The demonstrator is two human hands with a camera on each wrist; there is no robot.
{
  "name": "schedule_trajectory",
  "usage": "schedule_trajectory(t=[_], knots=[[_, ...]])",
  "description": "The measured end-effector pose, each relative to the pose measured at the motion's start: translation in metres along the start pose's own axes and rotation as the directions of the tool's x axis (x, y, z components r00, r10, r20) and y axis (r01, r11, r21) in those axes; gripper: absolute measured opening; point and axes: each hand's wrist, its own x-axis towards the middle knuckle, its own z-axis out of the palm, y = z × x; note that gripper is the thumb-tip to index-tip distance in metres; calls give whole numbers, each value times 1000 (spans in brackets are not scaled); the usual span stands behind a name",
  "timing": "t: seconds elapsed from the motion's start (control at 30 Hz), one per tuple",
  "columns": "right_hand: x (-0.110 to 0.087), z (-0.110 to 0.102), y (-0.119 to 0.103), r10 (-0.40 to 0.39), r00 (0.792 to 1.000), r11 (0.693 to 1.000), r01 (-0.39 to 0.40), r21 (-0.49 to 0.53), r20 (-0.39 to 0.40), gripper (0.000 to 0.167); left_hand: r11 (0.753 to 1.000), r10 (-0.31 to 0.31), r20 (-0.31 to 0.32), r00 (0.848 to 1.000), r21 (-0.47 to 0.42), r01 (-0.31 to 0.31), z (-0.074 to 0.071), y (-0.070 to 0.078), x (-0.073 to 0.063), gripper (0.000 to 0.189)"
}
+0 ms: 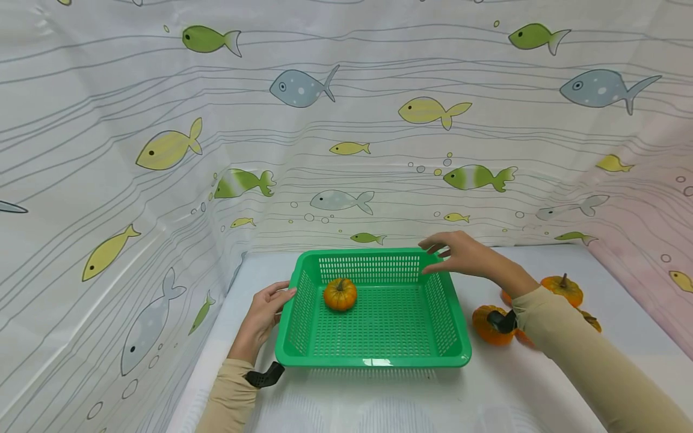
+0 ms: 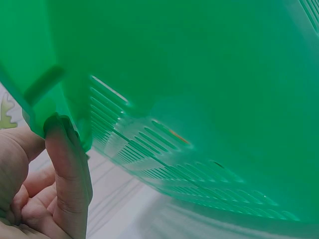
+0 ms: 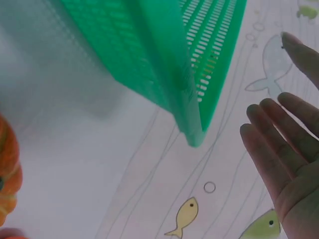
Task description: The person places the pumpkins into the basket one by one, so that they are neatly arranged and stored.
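A green plastic basket (image 1: 373,362) with slotted walls stands on the table. Inside it, near the back left, sits one small orange pumpkin (image 1: 340,294). My left hand (image 1: 265,316) grips the basket's left rim, thumb above and fingers beneath. The left wrist view shows fingers (image 2: 67,174) bent up against the rim's underside. Above the back right corner, my right hand (image 1: 457,255) hovers with fingers spread and nothing held. In the right wrist view its fingers (image 3: 279,144) stand apart from the basket rim.
To the basket's right lie several more small pumpkins, among them one at the back (image 1: 563,290) and one nearer (image 1: 491,328); my right forearm hides part of the group. A fish-patterned curtain (image 1: 379,144) rises behind and on both sides of the table (image 1: 449,403).
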Motion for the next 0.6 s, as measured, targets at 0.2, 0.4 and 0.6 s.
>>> schedule_trajectory(t=[0.2, 0.4, 0.6], knots=[[-16, -7, 11, 37, 999, 999, -38, -18, -13, 62, 1000, -1, 1, 1000, 1, 1, 0, -1, 0, 54], [-35, -15, 22, 64, 997, 996, -66, -66, -34, 63, 1000, 0, 3, 1000, 1, 0, 0, 0, 0, 54], [-54, -21, 39, 101, 994, 992, -105, -74, -46, 65, 1000, 0, 4, 1000, 1, 0, 1, 0, 0, 54]])
